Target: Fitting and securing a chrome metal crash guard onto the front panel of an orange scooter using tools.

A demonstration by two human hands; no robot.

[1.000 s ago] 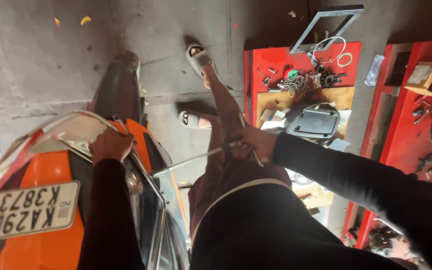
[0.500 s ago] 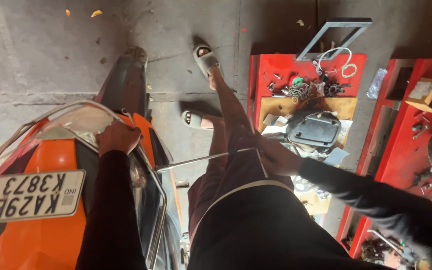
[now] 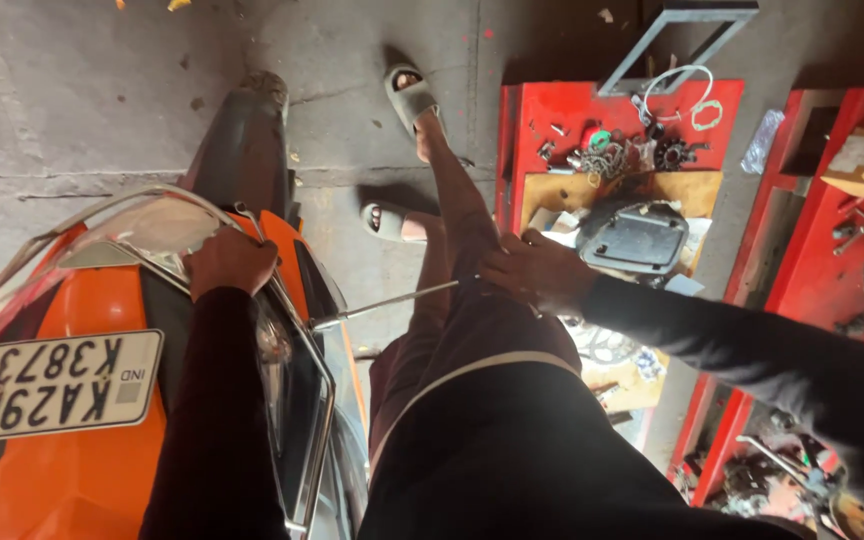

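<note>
Rod (image 3: 392, 301) | right hand (image 3: 537, 272) closed on its end, tip hidden | left hand (image 3: 229, 262) grips rack (image 3: 297, 330)

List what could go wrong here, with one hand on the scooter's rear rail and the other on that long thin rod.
1. The right hand holds the thin metal rod at its far end only; it might flex or slip off the orange scooter.
2. The left hand grips the chrome rail near the rod's tip and could get jabbed.
3. Open sandals leave toes exposed beside the cluttered red tool tray.
</note>
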